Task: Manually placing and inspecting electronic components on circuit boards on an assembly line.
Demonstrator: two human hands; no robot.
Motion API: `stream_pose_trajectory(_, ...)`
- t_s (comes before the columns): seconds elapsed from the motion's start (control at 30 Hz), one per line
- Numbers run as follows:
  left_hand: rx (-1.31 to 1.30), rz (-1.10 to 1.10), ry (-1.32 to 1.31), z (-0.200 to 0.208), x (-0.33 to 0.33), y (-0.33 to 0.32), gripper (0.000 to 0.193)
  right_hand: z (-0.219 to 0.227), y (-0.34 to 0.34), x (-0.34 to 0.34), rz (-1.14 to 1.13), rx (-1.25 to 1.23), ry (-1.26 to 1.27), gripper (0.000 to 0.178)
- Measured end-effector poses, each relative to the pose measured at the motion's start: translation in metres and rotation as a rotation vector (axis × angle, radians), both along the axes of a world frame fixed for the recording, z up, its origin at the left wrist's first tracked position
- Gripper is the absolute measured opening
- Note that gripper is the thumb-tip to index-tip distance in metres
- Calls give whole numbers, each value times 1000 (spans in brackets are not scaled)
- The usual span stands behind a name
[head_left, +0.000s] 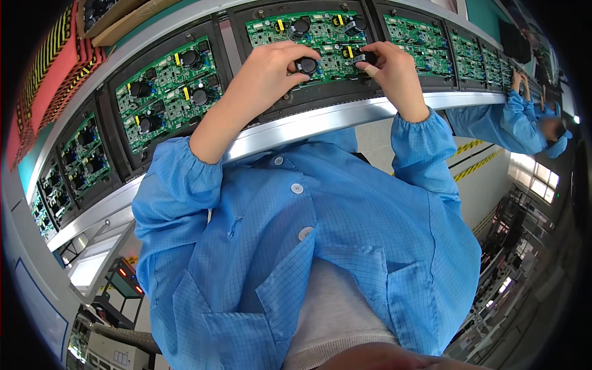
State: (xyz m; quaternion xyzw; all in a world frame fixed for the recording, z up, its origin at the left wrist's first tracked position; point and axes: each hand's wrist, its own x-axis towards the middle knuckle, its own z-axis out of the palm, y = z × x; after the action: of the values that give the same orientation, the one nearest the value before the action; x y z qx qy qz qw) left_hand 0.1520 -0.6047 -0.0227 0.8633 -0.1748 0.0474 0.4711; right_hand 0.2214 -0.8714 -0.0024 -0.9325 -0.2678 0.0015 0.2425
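Observation:
Both my hands are over a green circuit board panel (333, 54) set in a black carrier frame. My left hand (271, 69) pinches a black round capacitor (306, 65) between thumb and fingers, at the near row of the panel. With thumb and forefinger, my right hand (394, 69) grips a second black round capacitor (359, 59), partly covered by the fingers. A small yellow part (348, 52) stands between the hands. On the far row sit two more black capacitors. Whether the gripped ones are fully seated on the board cannot be made out.
More carriers with boards line the conveyor, such as a populated panel (166, 92) at left and another panel (419, 43) at right. A silver rail (314, 117) runs along the near edge. A co-worker in blue (512, 123) works at far right. Red-and-black stacked trays (52, 80) stand at far left.

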Motion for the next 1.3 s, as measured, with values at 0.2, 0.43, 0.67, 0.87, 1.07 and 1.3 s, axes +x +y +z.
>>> stream_pose_trajectory(0.2,92,9,-146,-19,2,-7,39,15,-2,1,-36,-52,-112,30)
stream_pose_trajectory(0.43,204,28,-174,-15,3,-14,36,61,-32,69,-222,277,-329,20)
stream_pose_trajectory(0.67,490,158,-238,-7,-8,-25,33,70,-11,202,-173,201,-293,17)
stream_pose_trajectory(0.87,435,130,-266,-5,-7,-8,27,47,17,287,-102,-303,-405,20)
stream_pose_trajectory(1.07,340,222,-360,-4,-1,-14,33,24,4,329,-95,-366,-376,18)
stream_pose_trajectory(1.3,265,188,-346,-1,7,-17,24,42,-30,341,-32,-96,-437,10)
